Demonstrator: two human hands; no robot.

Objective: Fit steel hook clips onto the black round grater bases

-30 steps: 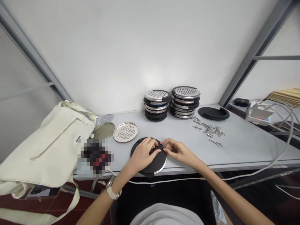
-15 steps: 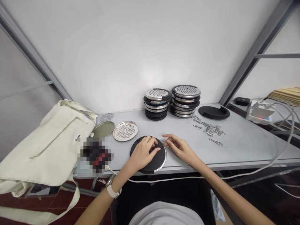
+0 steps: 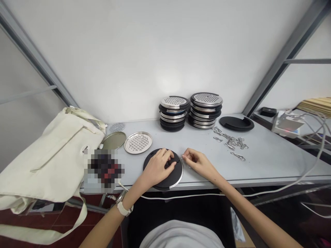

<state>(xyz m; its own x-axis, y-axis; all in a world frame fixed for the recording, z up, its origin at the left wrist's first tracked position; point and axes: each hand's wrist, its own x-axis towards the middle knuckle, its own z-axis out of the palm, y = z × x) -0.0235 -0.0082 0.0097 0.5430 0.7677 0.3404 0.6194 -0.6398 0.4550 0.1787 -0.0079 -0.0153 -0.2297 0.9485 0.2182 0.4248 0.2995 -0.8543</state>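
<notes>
A round black disc with a shiny metal rim lies at the table's near edge. My left hand rests flat on top of it, fingers spread. Just right of the disc, my right hand sits on the table with its fingertips pinched together on a small metal clip that barely shows.
Two stacks of black and metal discs stand at the back, with a black lid to their right. Loose metal clips lie scattered. A perforated metal plate, a plain metal plate and a cream bag are at left.
My right hand has pulled away from the disc's edge to the right and closed its fingers. My left hand has stayed on the disc.
</notes>
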